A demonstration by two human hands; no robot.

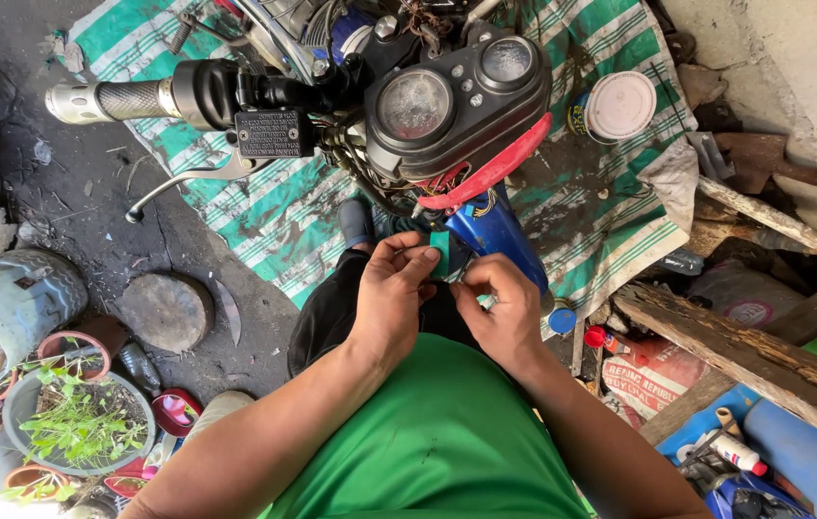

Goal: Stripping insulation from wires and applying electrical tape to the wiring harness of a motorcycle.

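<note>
Green, small and blocky, the plug sits pinched between the fingertips of both hands. The left hand grips its near side; the right hand closes on it from the other side. Just beyond the knuckles hangs the blue fender, with the gauges above it.
</note>
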